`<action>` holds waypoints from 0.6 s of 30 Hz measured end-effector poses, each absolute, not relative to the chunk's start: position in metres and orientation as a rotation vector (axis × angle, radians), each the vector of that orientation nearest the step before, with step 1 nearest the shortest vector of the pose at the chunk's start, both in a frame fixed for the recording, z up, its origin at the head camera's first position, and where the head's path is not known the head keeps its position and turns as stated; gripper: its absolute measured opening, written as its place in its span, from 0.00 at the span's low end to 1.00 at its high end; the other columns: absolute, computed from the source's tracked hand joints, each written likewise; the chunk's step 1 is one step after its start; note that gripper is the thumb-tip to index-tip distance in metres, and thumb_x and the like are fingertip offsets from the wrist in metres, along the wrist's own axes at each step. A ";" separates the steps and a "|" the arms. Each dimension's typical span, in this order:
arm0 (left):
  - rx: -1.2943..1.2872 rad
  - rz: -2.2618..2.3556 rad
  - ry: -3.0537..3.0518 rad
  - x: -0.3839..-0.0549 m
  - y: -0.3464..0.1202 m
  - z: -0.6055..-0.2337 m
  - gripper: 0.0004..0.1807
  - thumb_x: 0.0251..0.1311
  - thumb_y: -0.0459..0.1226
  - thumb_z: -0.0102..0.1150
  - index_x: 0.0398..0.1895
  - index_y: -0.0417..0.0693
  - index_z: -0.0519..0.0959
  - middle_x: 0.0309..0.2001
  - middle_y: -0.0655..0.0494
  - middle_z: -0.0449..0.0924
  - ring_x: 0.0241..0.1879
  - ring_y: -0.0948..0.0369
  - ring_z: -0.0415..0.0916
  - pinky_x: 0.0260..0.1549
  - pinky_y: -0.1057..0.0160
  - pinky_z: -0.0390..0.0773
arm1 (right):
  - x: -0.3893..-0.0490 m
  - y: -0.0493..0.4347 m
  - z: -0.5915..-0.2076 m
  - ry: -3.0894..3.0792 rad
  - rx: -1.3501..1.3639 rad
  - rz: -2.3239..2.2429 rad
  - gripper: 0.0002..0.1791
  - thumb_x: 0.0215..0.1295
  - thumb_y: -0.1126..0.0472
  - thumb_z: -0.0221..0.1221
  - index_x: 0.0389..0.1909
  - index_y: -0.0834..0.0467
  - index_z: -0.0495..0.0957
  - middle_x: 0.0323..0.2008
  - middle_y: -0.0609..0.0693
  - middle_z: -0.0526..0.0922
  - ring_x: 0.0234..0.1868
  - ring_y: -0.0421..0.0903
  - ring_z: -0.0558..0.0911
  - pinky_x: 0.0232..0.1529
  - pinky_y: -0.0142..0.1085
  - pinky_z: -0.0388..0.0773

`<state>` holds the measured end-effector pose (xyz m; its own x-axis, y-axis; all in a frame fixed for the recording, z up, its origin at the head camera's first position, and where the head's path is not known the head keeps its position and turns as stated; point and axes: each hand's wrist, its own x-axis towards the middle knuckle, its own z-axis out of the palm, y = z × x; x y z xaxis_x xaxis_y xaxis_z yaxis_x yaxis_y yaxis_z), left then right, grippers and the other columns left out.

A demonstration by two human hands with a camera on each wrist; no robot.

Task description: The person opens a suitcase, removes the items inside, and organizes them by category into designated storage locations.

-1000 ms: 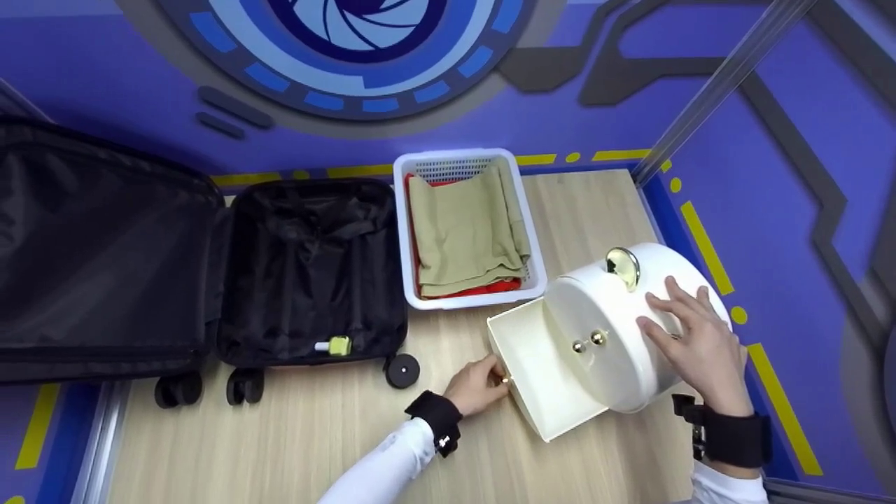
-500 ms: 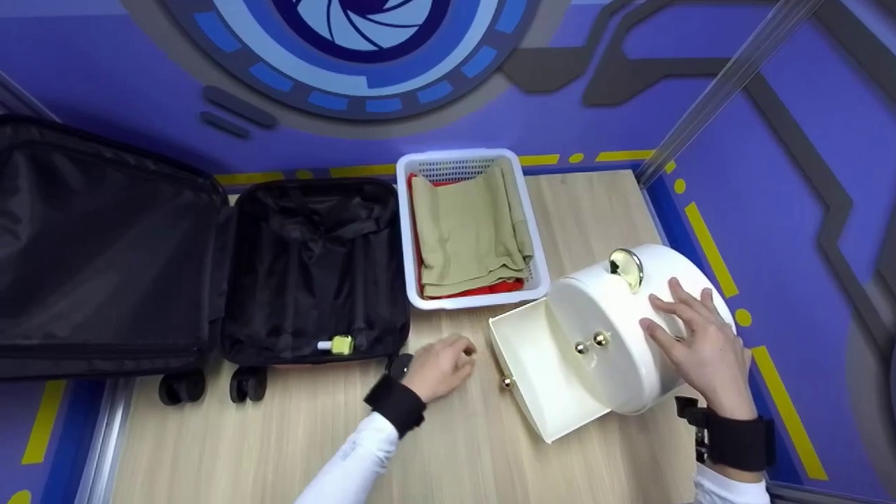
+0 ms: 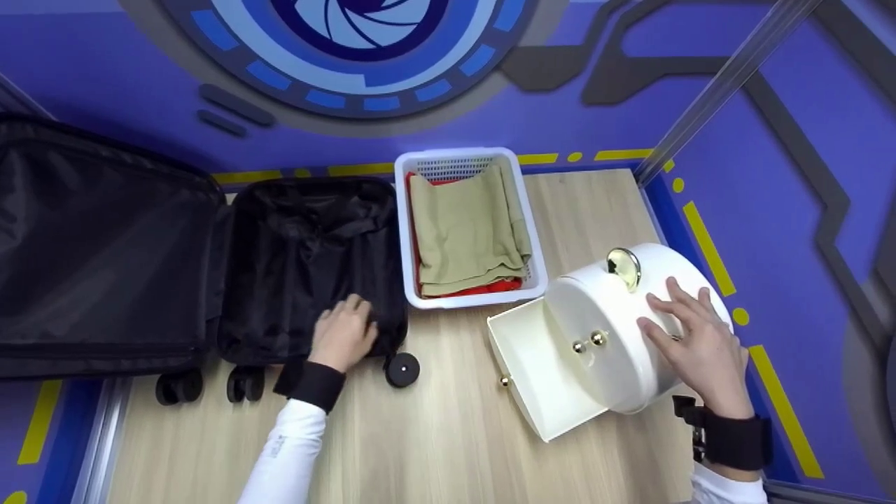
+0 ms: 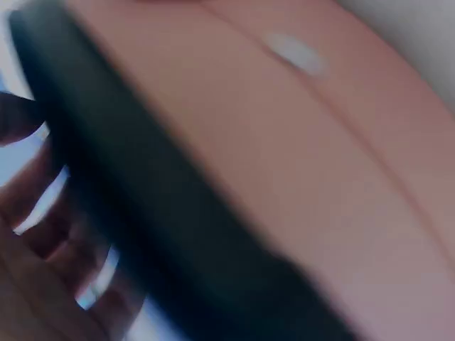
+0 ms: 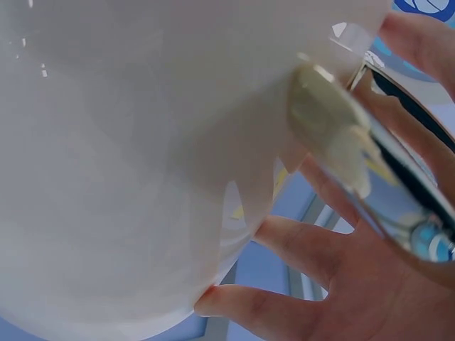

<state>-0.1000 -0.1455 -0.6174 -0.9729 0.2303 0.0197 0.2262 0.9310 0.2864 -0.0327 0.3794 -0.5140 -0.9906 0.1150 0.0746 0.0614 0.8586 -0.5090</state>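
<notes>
My left hand (image 3: 344, 337) is over the front edge of the open black-lined suitcase (image 3: 301, 273), fingers loosely bent. It covers the spot where a small yellow-green item with a white end lay. In the left wrist view its spread fingers show beyond the suitcase's dark rim (image 4: 178, 206) and pink shell (image 4: 284, 156). My right hand (image 3: 703, 350) rests, fingers spread, on the rounded white drawer box (image 3: 665, 262) behind its shiny gold handle (image 3: 625, 267). In the right wrist view those fingertips touch the white surface. The lower drawer (image 3: 553, 381) is pulled out, a gold knob (image 3: 504, 381) on its front.
Between suitcase and drawer box stands a white basket (image 3: 476, 302) with folded khaki cloth (image 3: 465, 231) over red cloth (image 3: 504, 285). A black suitcase wheel (image 3: 402, 369) juts toward the front. Purple panels (image 3: 595, 133) wall the wooden table (image 3: 434, 427) at back and right.
My left hand has let go of the drawer knob and moved left to the suitcase, over the yellow-green item. My right hand has stayed on the drawer box.
</notes>
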 end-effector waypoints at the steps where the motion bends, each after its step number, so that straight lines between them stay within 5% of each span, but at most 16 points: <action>1: 0.298 0.420 3.051 -0.100 -0.152 -0.619 0.19 0.71 0.40 0.70 0.58 0.36 0.85 0.61 0.36 0.85 0.60 0.37 0.85 0.56 0.35 0.85 | -0.033 0.379 -0.514 -2.932 -0.139 0.798 0.27 0.72 0.46 0.75 0.66 0.56 0.88 0.81 0.61 0.75 0.84 0.81 0.64 0.28 0.46 0.78; 5: 0.081 0.380 2.923 -0.096 -0.172 -0.626 0.28 0.75 0.46 0.64 0.67 0.33 0.82 0.68 0.31 0.81 0.66 0.33 0.80 0.65 0.29 0.79 | -0.033 0.378 -0.514 -2.939 -0.139 0.793 0.28 0.72 0.46 0.75 0.66 0.57 0.88 0.81 0.62 0.75 0.84 0.80 0.64 0.25 0.42 0.75; 12: -0.075 0.432 2.791 -0.095 -0.184 -0.631 0.26 0.76 0.53 0.56 0.54 0.39 0.87 0.56 0.38 0.84 0.58 0.36 0.83 0.63 0.29 0.79 | -0.032 0.377 -0.515 -2.922 -0.109 0.815 0.28 0.73 0.46 0.74 0.67 0.57 0.88 0.81 0.63 0.75 0.84 0.81 0.63 0.27 0.48 0.80; 18: -0.102 0.470 2.711 -0.099 -0.180 -0.631 0.27 0.71 0.55 0.55 0.54 0.42 0.88 0.64 0.33 0.81 0.59 0.33 0.83 0.64 0.28 0.78 | -0.033 0.378 -0.514 -2.913 -0.108 0.799 0.27 0.72 0.47 0.75 0.66 0.58 0.88 0.80 0.64 0.76 0.83 0.82 0.64 0.25 0.45 0.77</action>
<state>-0.0990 -0.1804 -0.6310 -0.9229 -0.0058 -0.3850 -0.1350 0.9413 0.3094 -0.0329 0.3781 -0.5141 -0.9904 0.1001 0.0953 0.0375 0.8583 -0.5118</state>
